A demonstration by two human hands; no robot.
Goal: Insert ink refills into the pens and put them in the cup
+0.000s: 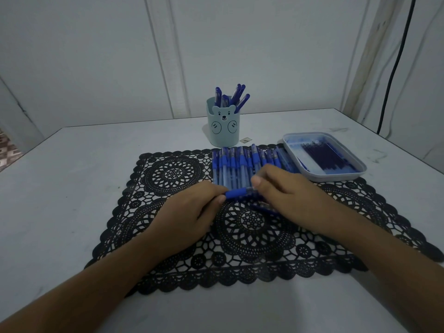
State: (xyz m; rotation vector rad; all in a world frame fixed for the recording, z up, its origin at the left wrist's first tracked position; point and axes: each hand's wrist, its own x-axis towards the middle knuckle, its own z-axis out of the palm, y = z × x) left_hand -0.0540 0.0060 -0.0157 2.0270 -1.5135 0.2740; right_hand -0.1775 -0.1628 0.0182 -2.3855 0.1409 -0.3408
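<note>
The pen in hand lies crosswise just above the middle of the frame, held between both hands over the black lace mat. The left grip pinches its blue capped end with curled fingertips, and the right grip closes thumb and fingers round the clear barrel at the other end. I cannot tell whether a refill is already inside. A pen like this is probably light and stiff, with a smooth plastic barrel that could slip or roll. The blue end looks the surer place to hold while the barrel is worked. The ink refills are thin, likely bendable and prone to smearing, so they are best taken near the middle. They lie in the pale tray at right of centre, which shows blue stains. A row of pens lies side by side on the mat just beyond the hands, between them and the bear-faced cup, which already has several finished pens leaning in it. That row and those leaning pens stand in the path to the cup, so a careless reach could scatter them. Something dark lies under the right grip, too hidden to name. A small scrap sits on the bench beside the cup, and a black cable hangs at upper right.
</note>
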